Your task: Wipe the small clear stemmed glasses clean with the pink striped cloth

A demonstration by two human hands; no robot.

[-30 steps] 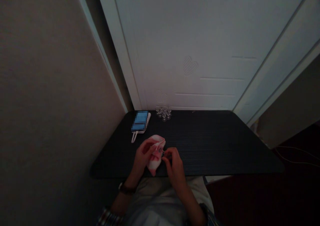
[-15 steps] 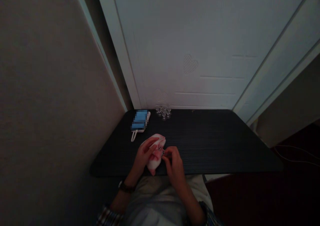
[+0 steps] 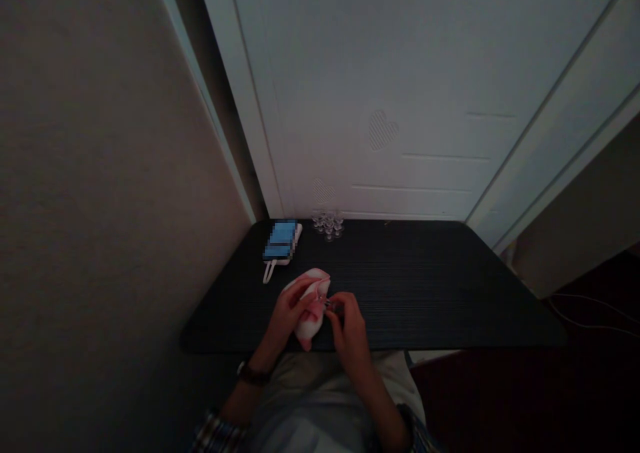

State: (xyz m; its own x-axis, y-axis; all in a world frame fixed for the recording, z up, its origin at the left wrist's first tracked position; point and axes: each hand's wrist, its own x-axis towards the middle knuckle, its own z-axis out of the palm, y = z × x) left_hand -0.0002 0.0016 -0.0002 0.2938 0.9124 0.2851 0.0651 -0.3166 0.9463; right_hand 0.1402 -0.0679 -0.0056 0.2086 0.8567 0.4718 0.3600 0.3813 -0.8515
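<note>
A soft pink-and-white thing, like a small plush or cloth pouch, lies near the front edge of the black table. My left hand is closed on its left side, with the thumb on top and the fingers along the far side. On its right, my right hand pinches a small shiny piece between thumb and forefinger, touching or very close to the pink cloth. That piece is too small and dark to name; the fingers partly cover it.
The black ribbed table stands against a white panel with embossed hearts. At the back sit several small clear pieces, resembling suction cups. A phone rests on a white block with a strap loop. A wall rises at left.
The view has shifted very slightly. Both hands stay at the pink-and-white thing, with the right fingertips barely moved at its right edge.
</note>
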